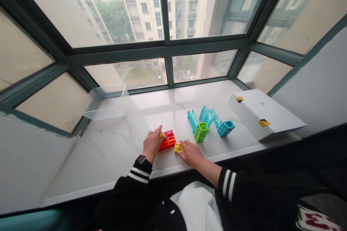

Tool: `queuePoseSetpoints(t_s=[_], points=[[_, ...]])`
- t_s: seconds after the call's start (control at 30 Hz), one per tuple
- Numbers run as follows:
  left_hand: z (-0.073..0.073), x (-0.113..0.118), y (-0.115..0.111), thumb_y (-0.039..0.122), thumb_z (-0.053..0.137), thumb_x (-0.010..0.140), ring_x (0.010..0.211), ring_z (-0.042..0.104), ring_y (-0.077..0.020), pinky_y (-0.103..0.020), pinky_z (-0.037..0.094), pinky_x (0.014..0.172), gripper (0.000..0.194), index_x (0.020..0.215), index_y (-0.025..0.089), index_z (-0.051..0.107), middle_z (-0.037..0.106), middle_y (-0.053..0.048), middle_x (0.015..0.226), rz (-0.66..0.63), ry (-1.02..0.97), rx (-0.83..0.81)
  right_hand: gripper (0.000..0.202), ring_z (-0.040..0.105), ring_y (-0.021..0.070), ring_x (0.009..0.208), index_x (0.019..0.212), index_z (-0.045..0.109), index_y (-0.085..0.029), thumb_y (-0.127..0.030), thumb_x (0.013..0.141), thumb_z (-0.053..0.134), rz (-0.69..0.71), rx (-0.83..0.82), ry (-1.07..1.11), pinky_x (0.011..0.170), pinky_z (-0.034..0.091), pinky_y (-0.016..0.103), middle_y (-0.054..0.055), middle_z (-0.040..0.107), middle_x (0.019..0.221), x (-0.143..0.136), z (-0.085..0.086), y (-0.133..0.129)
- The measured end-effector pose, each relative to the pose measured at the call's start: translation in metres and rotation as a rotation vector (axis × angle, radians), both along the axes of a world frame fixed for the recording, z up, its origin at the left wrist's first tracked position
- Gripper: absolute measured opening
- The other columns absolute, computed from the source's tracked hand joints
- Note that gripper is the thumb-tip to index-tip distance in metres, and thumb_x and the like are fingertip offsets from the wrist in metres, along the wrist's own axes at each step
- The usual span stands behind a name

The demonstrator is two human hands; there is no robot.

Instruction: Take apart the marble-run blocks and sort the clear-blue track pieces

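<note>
My left hand is closed at the left end of the red and orange blocks, with a small yellow piece at its fingertips. Just right of these blocks, my right hand grips a yellow block between thumb and fingers, low over the white sill or resting on it. An upright green block stands beyond my right hand. The palm side of my left hand is hidden.
Blue track pieces and a blue block lie to the right on the white sill. A clear plastic bin sits at the back left. A white box with yellow-black tabs is at the far right. Windows rise behind.
</note>
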State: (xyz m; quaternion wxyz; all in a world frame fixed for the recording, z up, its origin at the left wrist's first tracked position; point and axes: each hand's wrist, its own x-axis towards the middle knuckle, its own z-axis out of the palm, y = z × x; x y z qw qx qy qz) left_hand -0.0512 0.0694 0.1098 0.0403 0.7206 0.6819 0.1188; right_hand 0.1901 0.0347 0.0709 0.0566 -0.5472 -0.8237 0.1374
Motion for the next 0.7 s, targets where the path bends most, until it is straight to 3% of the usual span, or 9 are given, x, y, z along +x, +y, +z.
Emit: queuePoseSetpoints(t_s=[0.1,0.23,0.37,0.5,0.6,0.7], points=[[-0.006,0.004,0.010,0.043,0.068,0.095,0.126,0.059,-0.0327,-0.042,0.052,0.100,0.079,0.164,0.025,0.034,0.064,-0.012,0.147,-0.097,0.063,-0.048,0.074,0.059,0.0352,0.123,0.154,0.048,-0.020,-0.059,0.094,0.066,-0.026,0.069,0.021,0.104,0.048,0.047,0.018,0.059,0.145,-0.004,0.005,0.000],[-0.010,-0.008,0.009,0.051,0.082,0.081,0.145,0.046,-0.0375,-0.049,0.038,0.116,0.109,0.167,0.022,0.022,0.048,-0.019,0.161,-0.098,0.093,-0.102,0.094,0.038,0.0368,0.150,0.163,0.036,-0.020,-0.055,0.086,0.077,0.070,0.059,0.058,0.121,0.035,0.050,0.017,0.039,0.167,-0.023,0.007,0.020],[-0.007,-0.018,0.008,0.043,0.085,0.077,0.131,0.060,-0.0317,-0.038,0.047,0.104,0.113,0.167,0.025,0.021,0.053,-0.017,0.154,-0.189,0.092,-0.235,0.115,0.018,0.0395,0.160,0.168,0.024,-0.017,-0.047,0.076,0.087,0.203,-0.019,0.013,0.129,0.018,0.057,0.017,0.021,0.176,-0.056,0.004,0.056],[-0.004,-0.016,0.006,0.049,0.081,0.081,0.117,0.065,-0.0295,-0.035,0.050,0.092,0.099,0.163,0.029,0.030,0.059,-0.013,0.139,-0.179,0.084,-0.279,0.107,0.028,0.0382,0.157,0.167,0.027,-0.018,-0.038,0.078,0.083,0.224,-0.073,0.034,0.127,0.023,0.054,0.018,0.034,0.171,-0.077,-0.005,0.075],[-0.003,-0.017,0.000,0.047,0.080,0.081,0.118,0.063,-0.0296,-0.034,0.050,0.091,0.092,0.160,0.029,0.036,0.059,-0.013,0.136,-0.117,0.087,-0.268,0.099,0.041,0.0348,0.148,0.165,0.031,-0.019,-0.035,0.079,0.078,0.184,-0.059,0.110,0.124,0.030,0.047,0.017,0.039,0.167,-0.077,-0.015,0.075],[-0.002,-0.024,-0.009,0.043,0.080,0.081,0.117,0.061,-0.0297,-0.034,0.051,0.089,0.088,0.158,0.027,0.040,0.060,-0.012,0.133,-0.034,0.109,-0.249,0.097,0.040,0.0355,0.146,0.165,0.031,-0.017,-0.037,0.080,0.075,0.106,-0.045,0.151,0.121,0.033,0.046,0.018,0.038,0.167,-0.072,-0.022,0.074]])
